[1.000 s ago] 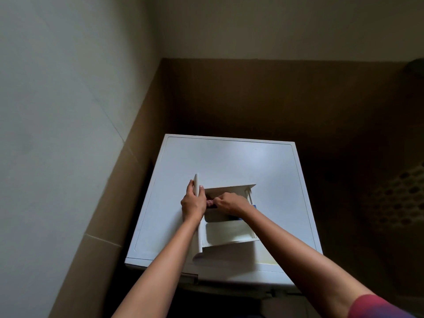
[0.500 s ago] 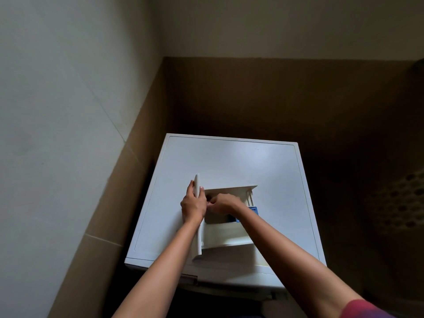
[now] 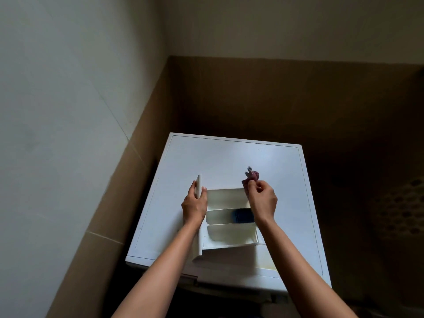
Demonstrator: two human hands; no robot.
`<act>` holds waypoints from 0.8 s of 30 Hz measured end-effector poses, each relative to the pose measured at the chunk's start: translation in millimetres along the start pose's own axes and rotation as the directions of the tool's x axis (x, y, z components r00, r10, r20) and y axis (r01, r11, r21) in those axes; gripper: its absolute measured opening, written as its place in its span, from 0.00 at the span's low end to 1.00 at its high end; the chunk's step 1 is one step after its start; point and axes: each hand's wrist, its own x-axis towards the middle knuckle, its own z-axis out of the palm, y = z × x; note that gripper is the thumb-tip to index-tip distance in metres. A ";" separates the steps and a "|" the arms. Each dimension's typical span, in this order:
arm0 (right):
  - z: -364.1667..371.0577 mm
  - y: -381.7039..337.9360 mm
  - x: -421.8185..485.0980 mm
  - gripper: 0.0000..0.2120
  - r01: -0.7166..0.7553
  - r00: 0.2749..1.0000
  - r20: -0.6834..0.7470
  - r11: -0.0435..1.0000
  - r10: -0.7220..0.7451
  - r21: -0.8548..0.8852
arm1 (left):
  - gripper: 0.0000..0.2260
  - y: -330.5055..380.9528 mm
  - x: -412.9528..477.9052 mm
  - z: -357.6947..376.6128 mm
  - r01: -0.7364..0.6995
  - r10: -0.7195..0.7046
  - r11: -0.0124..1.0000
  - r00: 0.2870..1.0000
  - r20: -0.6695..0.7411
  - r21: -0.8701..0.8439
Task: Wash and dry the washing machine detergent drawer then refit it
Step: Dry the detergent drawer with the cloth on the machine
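- Pale walls over brown tiling closed in the corner where the white washing machine (image 3: pixel 229 157) stood, seen from above.
- On its lid lay the detergent drawer (image 3: pixel 229 235), compartments up, with a blue insert (image 3: pixel 242 215) in the middle one.
- The left hand (image 3: pixel 195 205) clasped the drawer's front panel (image 3: pixel 198 182), steadying it.
- Half a second before, the right hand (image 3: pixel 262 203) had been down in the far compartment. Now it was raised by the drawer's far right corner, pinching a small reddish cloth (image 3: pixel 251 176).
- That suggested one compartment had been wiped, with drying unfinished and refitting not begun.
- No brand, label or writing could be read.
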 end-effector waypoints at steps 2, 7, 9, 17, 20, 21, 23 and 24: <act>16.3 1.2 -7.3 0.08 0.044 0.997 0.069 0.999 -0.042 -0.026 | 0.24 -0.2 0.4 0.3 0.002 -0.002 1.000 1.000 -0.002 -0.006; 53.3 13.4 -2.3 0.13 0.279 0.898 0.407 0.932 -0.169 -0.229 | 0.24 2.4 -2.3 -1.9 0.004 -0.004 1.000 1.000 0.003 0.012; 45.2 19.6 5.8 0.16 0.389 0.872 0.421 0.876 -0.250 -0.286 | 0.24 3.0 -2.8 -2.4 -0.004 0.004 1.000 1.000 0.011 0.007; 37.7 41.6 46.4 0.28 0.774 0.594 0.487 0.290 -0.640 -0.563 | 0.25 3.7 -3.9 -3.1 -0.012 0.012 1.000 1.000 0.012 0.000; 52.1 38.2 50.7 0.19 0.776 0.538 0.452 0.208 -0.712 -0.596 | 0.25 2.9 -3.7 -3.3 -0.019 0.019 1.000 1.000 0.018 -0.006; 58.1 38.4 50.2 0.16 0.777 0.515 0.435 0.189 -0.738 -0.601 | 0.25 2.6 -3.4 -3.5 -0.018 0.019 1.000 1.000 0.020 -0.008; 70.1 38.5 47.4 0.09 0.786 0.478 0.404 0.173 -0.780 -0.594 | 0.25 2.7 -3.2 -3.2 -0.016 0.016 1.000 1.000 0.017 -0.012; 75.9 37.2 44.6 0.05 0.793 0.470 0.396 0.181 -0.789 -0.582 | 0.24 2.8 -3.5 -3.4 -0.016 0.017 1.000 1.000 0.013 -0.011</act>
